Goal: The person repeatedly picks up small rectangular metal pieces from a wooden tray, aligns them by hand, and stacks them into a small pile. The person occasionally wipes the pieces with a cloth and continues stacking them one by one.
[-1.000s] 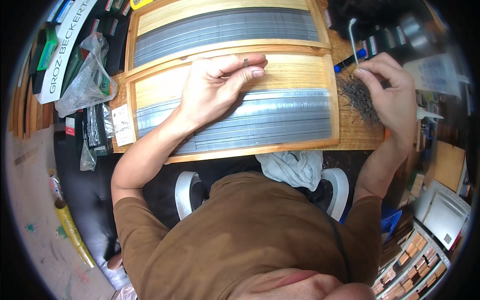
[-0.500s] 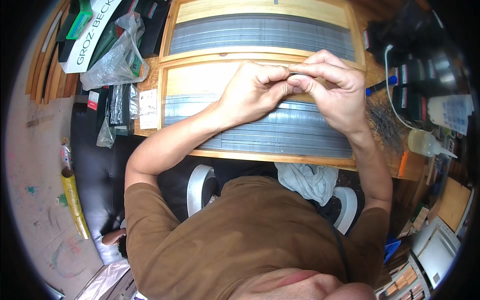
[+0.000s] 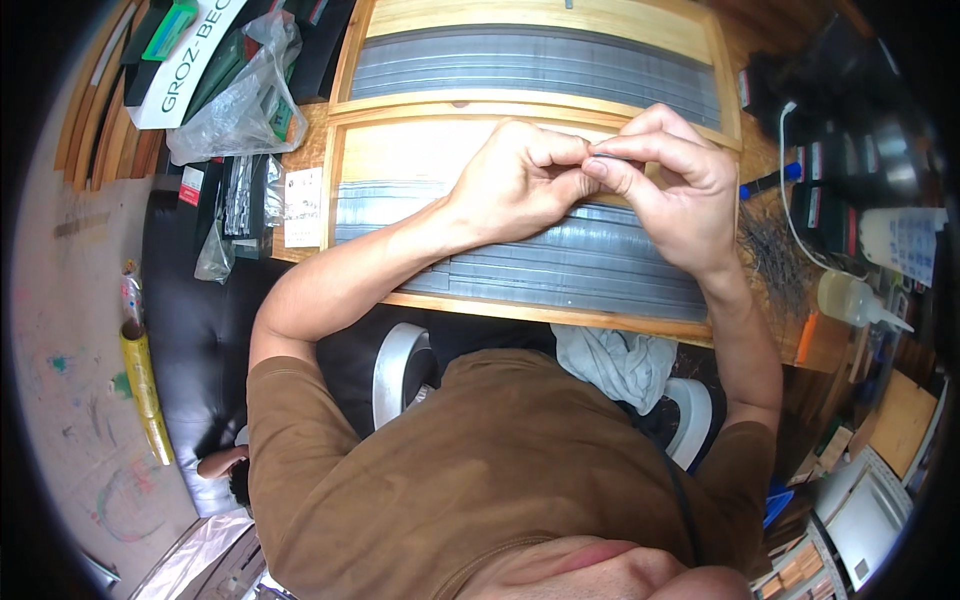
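Note:
Over the nearer wooden tray [image 3: 400, 155], my two hands meet fingertip to fingertip. My right hand [image 3: 685, 195] pinches a thin dark sliver [image 3: 613, 156], perhaps metal, between thumb and forefinger; only a short length shows. Beside it, my left hand [image 3: 510, 185] has its thumb and forefinger pressed together at the sliver's left end, and whatever lies between them is hidden. Below both hands, rows of flat grey metal strips [image 3: 570, 265] fill the front part of the tray.
A second wooden tray with grey strips [image 3: 540, 75] lies behind. A heap of thin dark pieces [image 3: 775, 255], a blue-ended tool [image 3: 770, 182], a white cable [image 3: 786, 190] and a squeeze bottle [image 3: 850, 300] are at right. Plastic bags [image 3: 235, 120] and boxes crowd the left.
My right fingertips have shifted slightly and the dark sliver shows more clearly between them. My left hand keeps its pinch. The whole view has tilted a little.

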{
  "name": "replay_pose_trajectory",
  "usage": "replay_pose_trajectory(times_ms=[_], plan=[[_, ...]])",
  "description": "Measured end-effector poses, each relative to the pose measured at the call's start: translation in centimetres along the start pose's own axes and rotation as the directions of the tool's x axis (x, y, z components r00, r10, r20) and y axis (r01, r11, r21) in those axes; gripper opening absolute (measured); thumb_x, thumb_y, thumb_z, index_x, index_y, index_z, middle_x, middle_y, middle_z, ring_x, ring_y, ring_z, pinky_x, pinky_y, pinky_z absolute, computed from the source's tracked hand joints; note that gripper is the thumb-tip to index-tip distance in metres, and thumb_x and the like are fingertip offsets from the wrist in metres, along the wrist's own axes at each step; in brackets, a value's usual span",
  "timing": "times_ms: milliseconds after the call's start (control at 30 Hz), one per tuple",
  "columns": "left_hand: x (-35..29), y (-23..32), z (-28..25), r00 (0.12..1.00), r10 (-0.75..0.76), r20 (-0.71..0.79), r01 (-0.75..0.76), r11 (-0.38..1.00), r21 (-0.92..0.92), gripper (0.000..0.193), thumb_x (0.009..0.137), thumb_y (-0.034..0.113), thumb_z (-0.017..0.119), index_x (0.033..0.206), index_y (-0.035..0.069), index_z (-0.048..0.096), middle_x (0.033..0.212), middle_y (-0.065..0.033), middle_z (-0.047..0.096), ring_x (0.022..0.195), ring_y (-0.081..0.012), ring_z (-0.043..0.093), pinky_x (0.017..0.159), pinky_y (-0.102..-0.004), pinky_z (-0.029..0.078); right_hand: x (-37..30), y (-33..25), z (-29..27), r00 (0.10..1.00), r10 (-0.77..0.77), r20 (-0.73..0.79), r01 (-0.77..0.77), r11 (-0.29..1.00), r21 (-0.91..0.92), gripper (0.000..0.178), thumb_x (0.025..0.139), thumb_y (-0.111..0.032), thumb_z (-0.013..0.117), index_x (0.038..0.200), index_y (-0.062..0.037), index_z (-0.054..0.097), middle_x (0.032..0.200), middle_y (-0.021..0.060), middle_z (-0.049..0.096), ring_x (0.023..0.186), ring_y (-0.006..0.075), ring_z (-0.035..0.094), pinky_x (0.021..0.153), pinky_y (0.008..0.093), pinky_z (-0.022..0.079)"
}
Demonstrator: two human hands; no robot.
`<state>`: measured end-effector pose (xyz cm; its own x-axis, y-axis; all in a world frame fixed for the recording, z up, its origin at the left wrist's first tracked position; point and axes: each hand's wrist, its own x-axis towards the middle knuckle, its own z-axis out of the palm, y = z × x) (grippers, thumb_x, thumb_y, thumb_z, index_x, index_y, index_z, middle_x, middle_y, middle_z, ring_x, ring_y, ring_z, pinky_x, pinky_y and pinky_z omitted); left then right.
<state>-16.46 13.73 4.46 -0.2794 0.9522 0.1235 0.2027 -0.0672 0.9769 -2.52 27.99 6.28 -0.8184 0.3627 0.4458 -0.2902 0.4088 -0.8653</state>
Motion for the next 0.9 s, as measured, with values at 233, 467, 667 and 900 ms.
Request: replay_pose_trajectory(times_ms=[233,467,667,900], plan=[[0.1,0.5,0.4,0.997,0.055,-0.052,-0.058,0.997,-0.057,0.009,0.097,0.007,0.071,0.096,0.000,0.076,0.079,-0.0078,0.076,0.074,-0.0058,0.066,0.064,-0.0247,0.054,0.5,-0.2,-0.4,0.978,-0.206,0.015,0.206,0.964,-0.167,0.016,0.084,0.002,0.081,0.100,0.0004,0.079,0.087,0.0053,0.068,0.074,0.0101,0.063,0.065,0.0226,0.051],[0.0,0.4,0.4,0.999,0.011,-0.047,-0.013,0.999,-0.039,0.010,0.097,0.007,0.071,0.101,0.001,0.078,0.084,-0.0093,0.077,0.077,-0.0069,0.068,0.067,-0.0249,0.056,0.2,-0.3,0.1,0.996,-0.084,-0.017,0.083,0.992,-0.094,0.016,0.084,0.003,0.080,0.100,-0.0006,0.080,0.086,0.0042,0.067,0.073,0.0093,0.061,0.064,0.0223,0.050],[0.0,0.4,0.6,0.998,0.031,-0.059,-0.035,0.997,-0.064,0.009,0.097,0.008,0.072,0.097,0.000,0.077,0.078,-0.0066,0.075,0.072,-0.0048,0.063,0.063,-0.0250,0.053,-0.1,0.1,0.1,1.000,-0.002,-0.011,0.002,0.999,0.041,0.017,0.084,0.003,0.081,0.100,-0.0005,0.080,0.087,0.0033,0.067,0.074,0.0086,0.061,0.064,0.0217,0.050],[0.2,0.5,-0.4,0.998,-0.030,0.048,0.027,0.997,0.070,0.015,0.099,0.009,0.071,0.110,0.001,0.076,0.090,-0.0084,0.076,0.081,-0.0078,0.067,0.072,-0.0244,0.056,-0.2,0.1,0.1,1.000,-0.016,-0.019,0.017,1.000,0.019,0.016,0.083,0.003,0.082,0.098,-0.0008,0.080,0.086,0.0026,0.067,0.074,0.0082,0.061,0.064,0.0213,0.050]])
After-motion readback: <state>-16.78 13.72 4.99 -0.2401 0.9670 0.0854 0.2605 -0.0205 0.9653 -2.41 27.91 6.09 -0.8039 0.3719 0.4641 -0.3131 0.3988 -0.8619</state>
